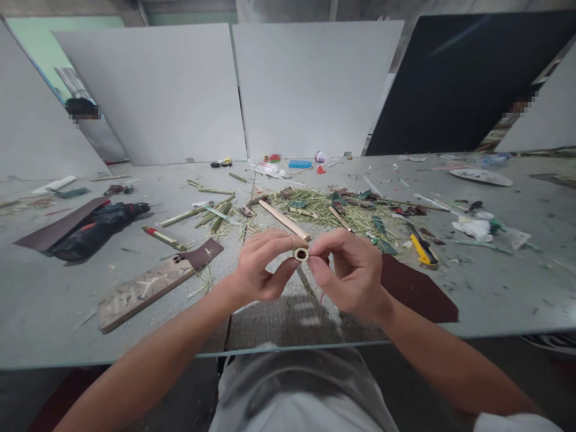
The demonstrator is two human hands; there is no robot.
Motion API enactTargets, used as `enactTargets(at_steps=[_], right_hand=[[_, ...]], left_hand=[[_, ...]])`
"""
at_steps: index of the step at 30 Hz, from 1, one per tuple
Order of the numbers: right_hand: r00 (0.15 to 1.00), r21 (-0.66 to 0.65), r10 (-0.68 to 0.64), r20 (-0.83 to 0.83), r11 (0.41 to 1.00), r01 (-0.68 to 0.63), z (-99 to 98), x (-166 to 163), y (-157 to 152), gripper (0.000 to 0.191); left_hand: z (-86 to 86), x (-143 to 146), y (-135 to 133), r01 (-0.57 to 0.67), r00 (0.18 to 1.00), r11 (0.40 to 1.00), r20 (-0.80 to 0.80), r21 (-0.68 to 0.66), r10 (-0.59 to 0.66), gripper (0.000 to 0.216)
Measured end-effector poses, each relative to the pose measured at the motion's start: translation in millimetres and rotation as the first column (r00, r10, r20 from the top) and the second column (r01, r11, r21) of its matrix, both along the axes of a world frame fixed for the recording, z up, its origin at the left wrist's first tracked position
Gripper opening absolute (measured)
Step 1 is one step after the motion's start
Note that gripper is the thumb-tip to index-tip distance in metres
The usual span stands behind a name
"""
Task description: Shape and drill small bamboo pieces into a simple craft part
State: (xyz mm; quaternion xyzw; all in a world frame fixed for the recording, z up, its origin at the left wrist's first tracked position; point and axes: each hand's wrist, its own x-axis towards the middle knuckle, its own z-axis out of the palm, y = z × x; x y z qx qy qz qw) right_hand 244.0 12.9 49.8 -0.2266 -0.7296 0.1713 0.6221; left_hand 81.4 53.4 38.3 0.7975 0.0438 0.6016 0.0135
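Observation:
A short piece of bamboo tube (301, 254) is held above the table's near edge, its round open end facing me and its inside dark. My left hand (269, 264) is closed on its left side, thumb and forefinger pinching it. From the right, my right hand (346, 268) is closed too, its thumb and fingertips pinched at the tube's rim. Below these fingers a small red bit shows, too small to name. Just beyond the hands lie a flat wooden strip (283, 219) and a heap of green shavings (315, 210). A dark red sheet (418, 291) lies beside my right wrist.
Left are a black power drill (94, 231), a patterned phone-like slab (144, 291), a red-tipped bamboo piece (163, 237) and bamboo lengths (184, 213). Right lies a yellow utility knife (422, 247). White panels (315, 90) and a black panel (463, 84) stand behind. People show partly behind them.

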Motion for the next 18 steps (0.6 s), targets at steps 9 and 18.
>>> enactTargets(at_steps=[9,18], right_hand=[[1.000,0.008,0.029,0.007,1.000,-0.029,-0.9,0.7,1.1,0.012],[0.999,0.024,0.044,0.006,0.999,-0.044,-0.4,0.4,1.4,0.013]], left_hand=[[1.7,0.3,-0.9,0.001,1.000,1.000,-0.009,0.009,0.000,0.020],[0.3,0.3,0.4,0.000,1.000,1.000,-0.011,0.006,0.000,0.020]])
